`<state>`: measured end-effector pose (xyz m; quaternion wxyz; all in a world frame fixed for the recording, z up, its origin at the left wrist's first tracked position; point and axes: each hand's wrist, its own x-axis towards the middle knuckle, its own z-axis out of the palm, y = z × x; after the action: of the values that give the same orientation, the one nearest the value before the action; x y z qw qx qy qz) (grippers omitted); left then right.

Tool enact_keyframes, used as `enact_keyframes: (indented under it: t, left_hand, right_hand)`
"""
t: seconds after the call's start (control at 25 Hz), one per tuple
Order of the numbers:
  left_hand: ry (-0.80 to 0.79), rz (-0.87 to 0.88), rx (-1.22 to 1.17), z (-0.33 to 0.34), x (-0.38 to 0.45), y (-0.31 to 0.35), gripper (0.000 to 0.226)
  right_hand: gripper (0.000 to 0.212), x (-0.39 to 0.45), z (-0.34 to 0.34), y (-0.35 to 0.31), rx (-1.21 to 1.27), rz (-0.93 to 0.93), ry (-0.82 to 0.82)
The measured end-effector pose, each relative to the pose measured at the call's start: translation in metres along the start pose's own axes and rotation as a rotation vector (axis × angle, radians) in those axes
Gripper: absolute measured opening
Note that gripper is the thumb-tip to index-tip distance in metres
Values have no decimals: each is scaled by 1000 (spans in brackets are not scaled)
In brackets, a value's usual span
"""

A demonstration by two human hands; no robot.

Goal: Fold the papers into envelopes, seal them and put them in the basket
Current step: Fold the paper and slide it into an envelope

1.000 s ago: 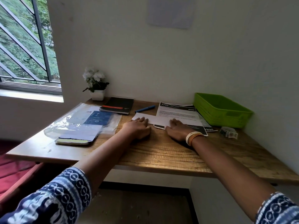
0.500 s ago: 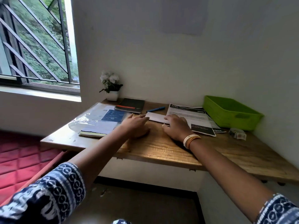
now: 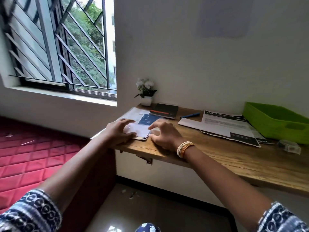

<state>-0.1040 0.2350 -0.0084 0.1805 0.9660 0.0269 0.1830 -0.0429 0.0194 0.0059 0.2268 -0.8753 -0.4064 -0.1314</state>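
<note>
Both hands at the left end of the wooden wall-mounted desk (image 3: 217, 158). Left hand (image 3: 117, 133) spread, fingers loosely curved, resting on the clear plastic sleeve of printed sheets (image 3: 142, 118); right hand (image 3: 164, 135), banded with orange and cream bangles (image 3: 184, 148), clawed wide just beside it, fingertips down near the sleeve's edge, gripping nothing plainly visible. Possibly a slim notebook beneath the sleeve, too blurred to confirm. Well apart to the right: white printed papers (image 3: 225, 126) lying flat, overlapping. Beyond them, against the wall, green plastic rectangular basket (image 3: 275, 121), interior seemingly bare. Blue pen (image 3: 189, 115) and black notebook with a red stripe (image 3: 163, 111) between.
</note>
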Motion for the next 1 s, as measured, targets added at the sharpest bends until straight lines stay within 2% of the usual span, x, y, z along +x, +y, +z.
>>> enact_keyframes:
  t: [0.2,0.44,0.64,1.0]
  left_hand:
    - [108,-87,-189,1,-2,-24,29]
    - [247,-95,-216,1,3,-26,31]
    - [265,-137,-246,2,2,-27,30]
    - [264,-145,-247,0,0,-25,29]
  right_hand:
    - [25,8,8,-10,-17,-127,-41]
    - [22,14,8,-16,-12,-187,-6]
    - [31,18,10,-24,57,-179,-72]
    - [16,22,18,-31,129,-154,2]
